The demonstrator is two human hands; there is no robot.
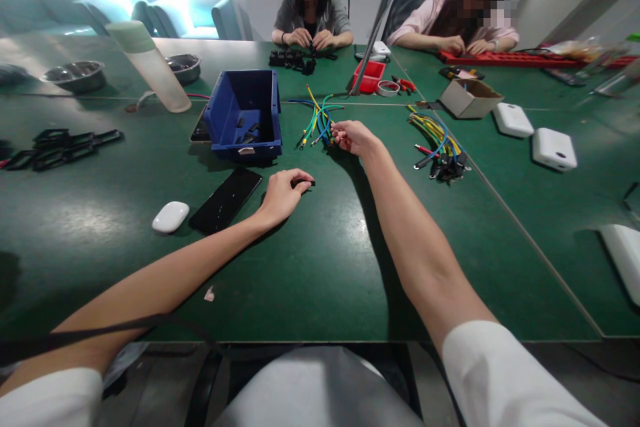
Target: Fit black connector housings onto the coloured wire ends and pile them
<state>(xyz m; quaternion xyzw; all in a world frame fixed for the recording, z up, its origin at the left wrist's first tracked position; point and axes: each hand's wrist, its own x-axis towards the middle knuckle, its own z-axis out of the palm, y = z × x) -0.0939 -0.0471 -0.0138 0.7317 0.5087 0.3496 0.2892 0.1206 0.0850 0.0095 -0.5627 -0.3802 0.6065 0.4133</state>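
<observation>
Between the thumb and fingers of my left hand is a small black plastic piece, held just above the green table. My right hand reaches farther out, its fingers bent together at the right side of a loose bunch of blue, green and yellow wires with metal terminals on their ends. Whether a wire is between those fingertips is too small to make out. Left of the wires stands a blue bin with a few small black pieces inside.
A black phone and a white earbud case lie by my left forearm. Wires with black ends lie to the right, near a small cardboard box. Across the table, two people work with their hands. A bottle leans at back left.
</observation>
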